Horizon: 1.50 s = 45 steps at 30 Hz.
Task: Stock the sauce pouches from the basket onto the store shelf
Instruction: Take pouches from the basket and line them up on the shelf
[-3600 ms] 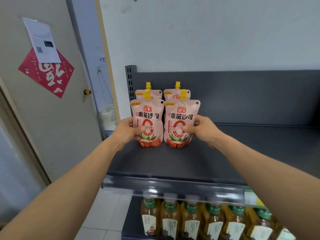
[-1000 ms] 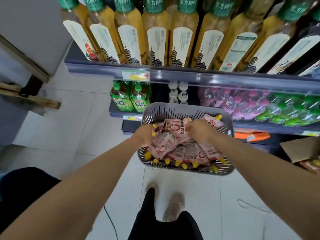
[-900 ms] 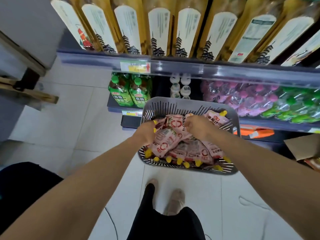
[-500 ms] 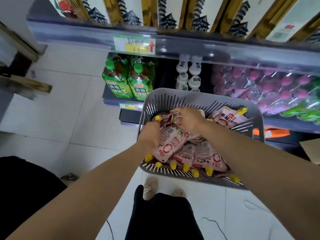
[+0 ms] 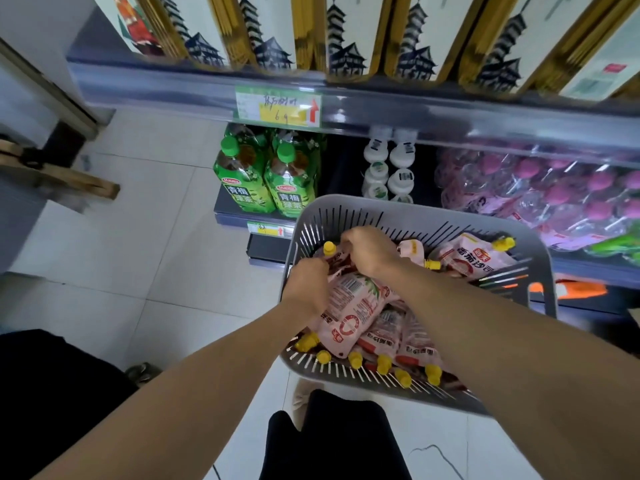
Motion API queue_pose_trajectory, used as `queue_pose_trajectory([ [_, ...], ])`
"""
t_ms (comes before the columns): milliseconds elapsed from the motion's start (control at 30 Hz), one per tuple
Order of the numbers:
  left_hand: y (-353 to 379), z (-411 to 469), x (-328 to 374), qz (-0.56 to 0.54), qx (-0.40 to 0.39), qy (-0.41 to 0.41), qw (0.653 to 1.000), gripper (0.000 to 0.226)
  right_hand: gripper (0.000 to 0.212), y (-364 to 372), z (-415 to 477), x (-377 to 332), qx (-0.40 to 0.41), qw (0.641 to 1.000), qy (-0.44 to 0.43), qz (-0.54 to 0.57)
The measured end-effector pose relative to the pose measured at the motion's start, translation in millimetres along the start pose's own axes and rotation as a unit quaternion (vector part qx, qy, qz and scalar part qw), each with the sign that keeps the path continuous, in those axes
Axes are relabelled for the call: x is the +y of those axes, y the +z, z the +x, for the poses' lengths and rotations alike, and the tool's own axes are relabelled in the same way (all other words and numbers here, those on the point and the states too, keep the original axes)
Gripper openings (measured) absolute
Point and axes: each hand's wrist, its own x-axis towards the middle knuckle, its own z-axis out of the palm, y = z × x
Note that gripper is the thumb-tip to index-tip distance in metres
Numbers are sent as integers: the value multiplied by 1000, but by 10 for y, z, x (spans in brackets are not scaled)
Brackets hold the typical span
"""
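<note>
A grey slotted basket [image 5: 540, 271] stands on the floor below me, holding several pink sauce pouches with yellow caps. My left hand [image 5: 306, 289] grips the left edge of a large pink pouch [image 5: 353, 310] lying on top of the pile. My right hand [image 5: 367, 249] reaches into the far left of the basket, its fingers curled around the top of another pouch near a yellow cap [image 5: 329, 247]. One more pouch [image 5: 474, 258] lies at the basket's far right. The top shelf with the stocked pouches is out of view.
Shelves ahead carry tall yellow tea bottles [image 5: 349, 32] above a price rail [image 5: 277, 107], green tea bottles [image 5: 263, 178], small white bottles [image 5: 389, 168] and pink-capped bottles [image 5: 540, 188]. White floor tiles [image 5: 156, 237] lie to the left. My legs and shoe [image 5: 332, 434] are right behind the basket.
I have gone from setting pouches on the top shelf to bending over the basket. In the last second the view dropped closer and both hands shifted left, taking hold of pouches.
</note>
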Motion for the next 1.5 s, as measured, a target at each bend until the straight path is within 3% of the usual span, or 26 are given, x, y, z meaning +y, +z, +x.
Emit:
queue_pose_trajectory([
  [100, -156, -84, 46, 7, 25, 11, 1000, 33, 21, -131, -130, -29, 21, 999, -8, 25],
  [233, -583, -217, 93, -19, 52, 26, 998, 32, 42, -496, -346, -103, 73, 994, 26, 81],
  [300, -837, -326, 150, -49, 45, 22, 998, 25, 39, -723, -476, -138, 98, 987, 41, 118],
  [367, -1072, -466, 209, -126, 37, -1, 991, 11, 37, -962, -629, -178, 113, 982, 48, 145],
  [467, -1415, -707, 298, -297, 21, -18, 955, 16, 37, -1329, -911, -229, 137, 968, 75, 197],
  [533, -1659, -890, 385, -342, 20, 4, 940, 15, 18, -1588, -1115, -287, 150, 960, 86, 219],
  [600, -1912, -1089, 507, -368, 6, 28, 929, 15, 14, -1858, -1322, -387, 163, 955, 76, 235],
  [733, -2407, -1442, 767, -357, -38, 50, 932, 17, 26, -2431, -1783, -644, 210, 949, 43, 230],
  [900, -3054, -1965, 1079, -351, -35, 134, 926, 27, 23, -3126, -2258, -978, 268, 941, -20, 207],
  [1133, -3729, -2499, 1263, -346, 71, 215, 911, 15, 19, -3818, -2607, -1452, 385, 897, -66, 206],
  [1233, -3988, -2622, 1247, -375, 127, 230, 889, 14, 29, -4072, -2709, -1710, 431, 874, -73, 213],
  [1500, -4884, -2631, 971, -412, 237, 241, 846, 24, 29, -4625, -2523, -2317, 496, 839, -90, 206],
])
